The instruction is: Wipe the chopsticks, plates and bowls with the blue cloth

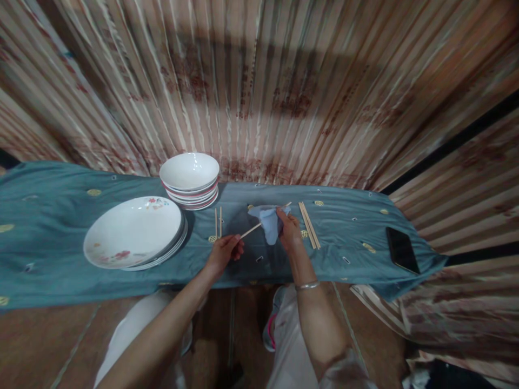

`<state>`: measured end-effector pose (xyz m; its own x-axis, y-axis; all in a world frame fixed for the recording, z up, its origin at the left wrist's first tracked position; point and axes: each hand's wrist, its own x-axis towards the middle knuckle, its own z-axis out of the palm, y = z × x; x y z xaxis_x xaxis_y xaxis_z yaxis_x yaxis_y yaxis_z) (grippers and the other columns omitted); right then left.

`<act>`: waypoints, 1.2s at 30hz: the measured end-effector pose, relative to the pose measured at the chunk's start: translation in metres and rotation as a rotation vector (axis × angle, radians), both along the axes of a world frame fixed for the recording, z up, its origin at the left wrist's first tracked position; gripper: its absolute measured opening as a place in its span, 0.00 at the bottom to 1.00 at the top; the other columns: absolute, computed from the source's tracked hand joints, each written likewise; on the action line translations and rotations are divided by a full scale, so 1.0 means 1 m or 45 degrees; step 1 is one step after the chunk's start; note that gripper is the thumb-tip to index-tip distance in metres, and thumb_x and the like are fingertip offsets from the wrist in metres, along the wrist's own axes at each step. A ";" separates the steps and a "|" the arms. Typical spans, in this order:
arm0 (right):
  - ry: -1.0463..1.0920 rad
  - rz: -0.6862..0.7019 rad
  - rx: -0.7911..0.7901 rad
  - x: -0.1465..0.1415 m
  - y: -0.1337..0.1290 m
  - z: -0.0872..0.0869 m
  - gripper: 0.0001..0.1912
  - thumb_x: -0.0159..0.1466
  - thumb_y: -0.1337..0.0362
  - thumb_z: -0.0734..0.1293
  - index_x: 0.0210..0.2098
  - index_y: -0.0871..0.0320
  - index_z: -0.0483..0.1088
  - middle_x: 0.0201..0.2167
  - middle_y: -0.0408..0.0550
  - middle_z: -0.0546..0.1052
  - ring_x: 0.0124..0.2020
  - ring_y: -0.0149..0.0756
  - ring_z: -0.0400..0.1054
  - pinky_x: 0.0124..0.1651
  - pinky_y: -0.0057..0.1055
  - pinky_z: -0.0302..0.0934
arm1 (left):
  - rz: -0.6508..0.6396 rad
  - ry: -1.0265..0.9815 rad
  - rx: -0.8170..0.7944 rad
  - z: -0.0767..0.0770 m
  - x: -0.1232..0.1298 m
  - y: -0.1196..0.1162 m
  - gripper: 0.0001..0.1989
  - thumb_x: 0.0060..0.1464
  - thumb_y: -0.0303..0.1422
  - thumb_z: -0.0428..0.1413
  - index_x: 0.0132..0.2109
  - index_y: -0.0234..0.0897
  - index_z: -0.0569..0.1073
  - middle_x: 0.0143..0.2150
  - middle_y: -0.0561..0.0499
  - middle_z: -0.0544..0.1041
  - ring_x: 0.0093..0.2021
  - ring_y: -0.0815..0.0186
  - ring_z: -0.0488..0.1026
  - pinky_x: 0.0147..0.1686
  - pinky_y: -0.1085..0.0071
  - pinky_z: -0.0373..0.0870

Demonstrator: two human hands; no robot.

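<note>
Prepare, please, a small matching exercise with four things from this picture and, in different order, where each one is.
Things:
1. flat black rectangular phone
2. soft pale blue cloth
3. round white bowls with red bands
4. large white flowered plates

Places:
A. stacked close to the plates, nearer the back edge of the cloth-covered blue-green table
B. farthest left of the four
C. in the right hand
D. near the table's right end

Pairs: 1-D, 2-C, 3-A, 4-B

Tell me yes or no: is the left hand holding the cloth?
No, the right hand holds the cloth, while the left hand grips a chopstick.
</note>
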<state>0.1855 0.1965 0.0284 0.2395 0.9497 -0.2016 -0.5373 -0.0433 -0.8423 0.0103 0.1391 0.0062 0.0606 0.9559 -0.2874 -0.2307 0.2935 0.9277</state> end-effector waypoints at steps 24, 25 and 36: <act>-0.143 0.676 -0.102 -0.037 -0.027 -0.007 0.18 0.42 0.53 0.77 0.24 0.60 0.75 0.19 0.40 0.76 0.19 0.27 0.66 0.26 0.23 0.60 | 0.249 0.096 0.211 0.011 -0.024 0.017 0.19 0.36 0.47 0.65 0.28 0.35 0.76 0.19 0.54 0.73 0.17 0.73 0.63 0.19 0.75 0.60; -0.149 0.736 -0.109 -0.037 -0.029 -0.006 0.18 0.42 0.52 0.77 0.25 0.60 0.76 0.20 0.40 0.77 0.20 0.27 0.67 0.27 0.24 0.61 | 0.253 0.078 0.208 0.011 -0.023 0.016 0.20 0.35 0.46 0.66 0.30 0.34 0.77 0.20 0.54 0.74 0.18 0.73 0.64 0.20 0.75 0.60; -0.269 1.061 -0.266 -0.039 -0.046 -0.006 0.19 0.41 0.54 0.78 0.26 0.61 0.75 0.21 0.40 0.76 0.21 0.27 0.66 0.28 0.25 0.60 | 0.117 -0.138 0.061 0.014 -0.011 0.009 0.18 0.30 0.43 0.69 0.24 0.33 0.77 0.18 0.55 0.70 0.20 0.74 0.62 0.21 0.75 0.56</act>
<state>0.1468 0.1507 0.0227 -0.4622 0.7807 -0.4206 -0.0965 -0.5158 -0.8513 -0.0004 0.1479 0.0206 0.0006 0.9714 -0.2375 -0.3538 0.2224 0.9085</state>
